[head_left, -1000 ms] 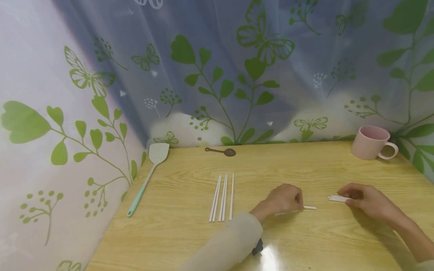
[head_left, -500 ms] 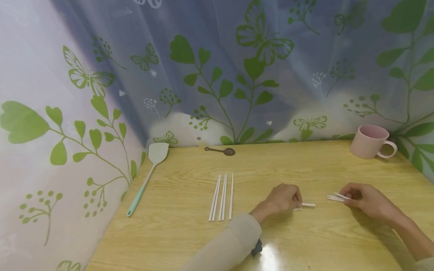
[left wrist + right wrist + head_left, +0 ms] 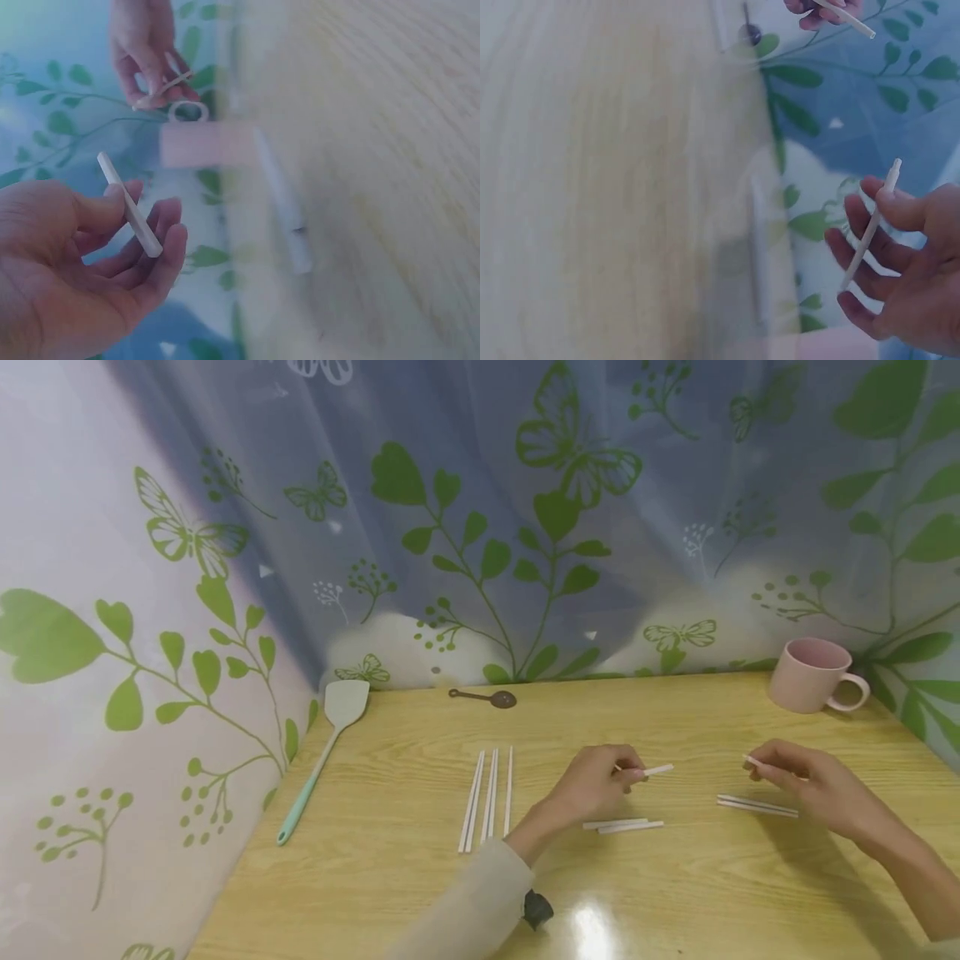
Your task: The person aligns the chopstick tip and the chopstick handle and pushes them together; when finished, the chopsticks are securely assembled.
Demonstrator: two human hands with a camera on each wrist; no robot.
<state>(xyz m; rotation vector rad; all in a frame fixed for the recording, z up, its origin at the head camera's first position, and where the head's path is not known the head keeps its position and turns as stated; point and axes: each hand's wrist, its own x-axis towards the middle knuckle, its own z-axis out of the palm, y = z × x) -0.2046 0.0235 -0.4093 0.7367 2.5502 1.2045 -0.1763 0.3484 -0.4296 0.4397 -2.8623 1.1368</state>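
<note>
In the head view my left hand (image 3: pixel 592 785) is raised over the table's right half. It pinches a short white chopstick half (image 3: pixel 129 206) between thumb and fingers. Facing it, my right hand (image 3: pixel 828 789) holds another short half (image 3: pixel 871 229), whose upper end narrows to a small tip. A gap separates the two held pieces. On the wood below the left hand lie two short white halves (image 3: pixel 632 827), side by side. Another close pair of halves (image 3: pixel 757 807) rests under the right hand. Several full-length white chopsticks (image 3: pixel 471 800) lie lengthwise to the left, partly covered by the left sleeve.
A pink mug (image 3: pixel 808 677) stands at the back right corner. Near the back edge lies a small brown spoon (image 3: pixel 502 699). A pale spatula (image 3: pixel 318 768) with a green handle lies along the left edge. Patterned curtain (image 3: pixel 450 527) hangs behind the table (image 3: pixel 375 893).
Both hands have risen from the table, each with one chopstick half. Pairs of halves now show on the wood beneath them; earlier the hands were down at these pieces.
</note>
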